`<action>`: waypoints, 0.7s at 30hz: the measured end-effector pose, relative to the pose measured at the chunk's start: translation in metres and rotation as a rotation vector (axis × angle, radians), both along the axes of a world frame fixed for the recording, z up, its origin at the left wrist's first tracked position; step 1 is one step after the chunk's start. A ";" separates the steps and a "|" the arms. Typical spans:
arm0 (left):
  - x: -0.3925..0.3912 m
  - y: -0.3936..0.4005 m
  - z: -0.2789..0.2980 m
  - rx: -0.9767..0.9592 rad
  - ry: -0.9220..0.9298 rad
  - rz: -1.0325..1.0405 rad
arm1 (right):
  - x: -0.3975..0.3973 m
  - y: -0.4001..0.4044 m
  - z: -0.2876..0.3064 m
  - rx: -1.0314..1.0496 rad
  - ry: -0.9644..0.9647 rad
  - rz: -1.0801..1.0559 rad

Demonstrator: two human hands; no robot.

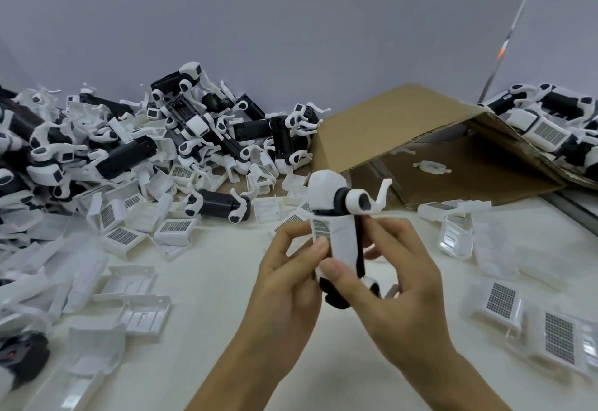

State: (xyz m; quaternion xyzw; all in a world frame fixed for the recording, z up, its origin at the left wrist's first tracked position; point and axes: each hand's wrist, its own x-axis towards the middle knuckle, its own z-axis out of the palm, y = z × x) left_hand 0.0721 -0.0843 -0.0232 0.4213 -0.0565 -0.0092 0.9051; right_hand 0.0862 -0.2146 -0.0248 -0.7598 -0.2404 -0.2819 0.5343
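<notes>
A black and white toy robot dog (pixel 336 216) stands upright in the air above the white table (pixel 210 329), held by both hands. My left hand (pixel 291 281) grips its white body from the left, thumb pressed on the panel with a small grid label. My right hand (pixel 401 284) holds it from the right and below, thumb across the lower body. One white leg (pixel 372 200) sticks out to the right near the top. The lower legs are partly hidden by my fingers.
A big heap of similar robot dogs (pixel 181 138) and loose white shells fills the back left. An open cardboard box (pixel 437 151) lies on its side at the back right, more dogs (pixel 556 122) behind it. White covers with grid labels (pixel 501 300) lie at the right.
</notes>
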 end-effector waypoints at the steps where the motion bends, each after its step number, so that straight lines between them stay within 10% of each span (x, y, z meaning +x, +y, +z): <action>1: 0.001 0.000 -0.002 -0.014 0.010 -0.014 | 0.000 0.001 -0.003 -0.033 -0.039 -0.054; 6: 0.007 0.001 -0.006 0.195 -0.057 0.108 | 0.001 -0.003 -0.008 -0.006 0.011 -0.177; 13: 0.024 0.025 -0.021 0.720 -0.095 0.615 | 0.022 -0.015 0.005 0.445 0.819 -0.016; 16: 0.039 0.057 -0.029 0.963 -0.077 0.857 | 0.029 -0.025 0.019 0.342 1.082 0.019; 21: 0.066 0.082 -0.048 1.389 -0.029 0.569 | 0.036 -0.051 0.054 -0.078 1.243 0.089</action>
